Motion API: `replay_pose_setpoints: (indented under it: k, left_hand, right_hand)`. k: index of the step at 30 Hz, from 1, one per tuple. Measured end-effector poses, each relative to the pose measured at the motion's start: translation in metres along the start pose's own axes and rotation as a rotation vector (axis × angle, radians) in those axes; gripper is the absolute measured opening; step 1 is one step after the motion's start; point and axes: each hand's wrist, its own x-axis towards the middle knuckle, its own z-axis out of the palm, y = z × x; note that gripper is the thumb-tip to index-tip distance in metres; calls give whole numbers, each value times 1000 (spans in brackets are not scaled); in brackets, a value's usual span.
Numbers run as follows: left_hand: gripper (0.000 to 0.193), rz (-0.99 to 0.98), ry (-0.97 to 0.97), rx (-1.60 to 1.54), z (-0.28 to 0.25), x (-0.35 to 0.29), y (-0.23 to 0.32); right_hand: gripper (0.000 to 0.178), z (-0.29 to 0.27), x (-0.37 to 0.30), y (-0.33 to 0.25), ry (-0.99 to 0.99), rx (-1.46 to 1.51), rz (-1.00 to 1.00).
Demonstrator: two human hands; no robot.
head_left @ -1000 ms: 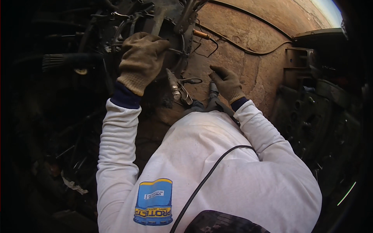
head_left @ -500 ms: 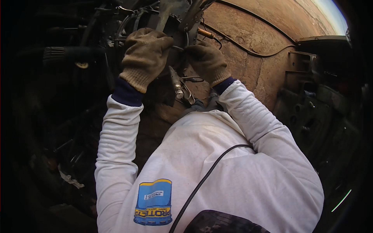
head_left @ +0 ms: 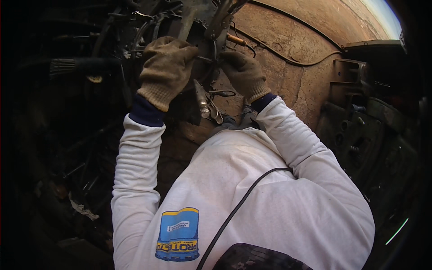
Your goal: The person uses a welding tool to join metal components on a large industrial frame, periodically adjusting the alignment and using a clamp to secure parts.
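Both of my hands wear brown knitted gloves and are held up against a dark, greasy metal assembly [head_left: 184,24]. My left hand [head_left: 167,65] is curled closed at its front, with the fingertips hidden behind the glove's back. A little to the right, my right hand [head_left: 243,74] has its fingers pinched together at the assembly's edge. A short thin metal rod [head_left: 204,59] shows in the gap between the gloves; whether either hand grips it is hidden. Below that gap hang what look like metal locking pliers [head_left: 201,101], their jaws pointing up.
An orange-handled tool [head_left: 236,40] with a black cable juts out beside my right hand. A hose [head_left: 288,58] runs over the stained brown floor [head_left: 288,81]. Dark green machinery [head_left: 360,130] stands at the right; a brush [head_left: 63,66] lies at the left among dark parts.
My right hand has shifted slightly right and down. The left hand keeps its curled pose at nearly the same spot. The pliers appear a touch further left.
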Motion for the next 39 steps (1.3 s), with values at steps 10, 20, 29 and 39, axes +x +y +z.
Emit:
replay_pose_setpoints:
  k: [10, 20, 29, 39]
  left_hand:
    - [18, -8, -7, 16, 0, 0, 1]
    - [19, 45, -14, 41, 2, 2, -4]
    - [17, 40, 20, 12, 3, -1, -3]
    - [16, 19, 1, 13, 3, 1, -3]
  right_hand:
    - [28, -39, -43, 32, 140, 28, 243]
    - [27, -2, -2, -11, -24, 103, 130]
    - [29, 7, 8, -33, -61, 276, 353]
    - [30, 7, 12, -28, -85, 272, 335]
